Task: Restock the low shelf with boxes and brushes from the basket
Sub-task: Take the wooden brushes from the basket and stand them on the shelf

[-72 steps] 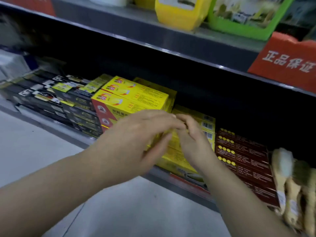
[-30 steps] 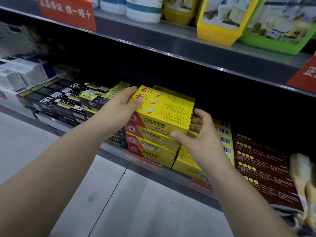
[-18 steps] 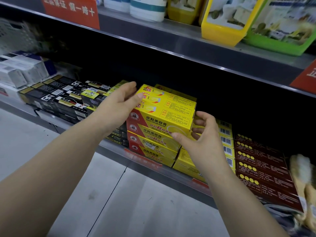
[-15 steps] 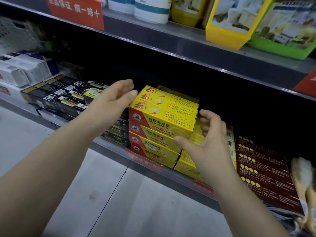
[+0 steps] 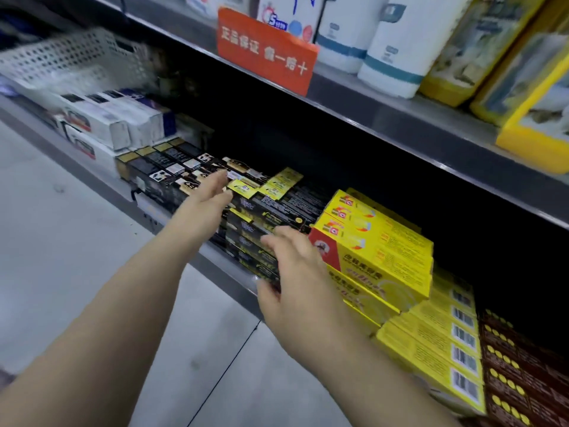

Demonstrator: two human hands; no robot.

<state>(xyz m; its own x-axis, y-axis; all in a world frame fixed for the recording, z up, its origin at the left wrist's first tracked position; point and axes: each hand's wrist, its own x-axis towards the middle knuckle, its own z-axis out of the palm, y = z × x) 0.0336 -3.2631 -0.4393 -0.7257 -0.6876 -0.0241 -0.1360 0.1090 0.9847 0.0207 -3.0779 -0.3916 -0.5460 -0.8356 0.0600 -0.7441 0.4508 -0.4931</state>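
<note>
Low shelf (image 5: 224, 272): stock front-faced along edge. Black boxes (image 5: 277, 208): stacked L of yellow boxes (image 5: 378, 251), prob. being squared up. R hand (image 5: 292, 278): fingers loosely spread vs stack front. L hand (image 5: 209, 198): fingers straight, together, on stack top.

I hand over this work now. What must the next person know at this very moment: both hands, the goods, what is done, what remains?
Left hand: open, empty, fingers straight over the black boxes.
Right hand: open, empty, fingertips at the black boxes' front ends, beside the yellow boxes.
Done: yellow boxes lie stacked on the low shelf.
Left: black boxes look uneven, so probably straighten them. No brushes in view. White basket at far left, contents hidden.
</note>
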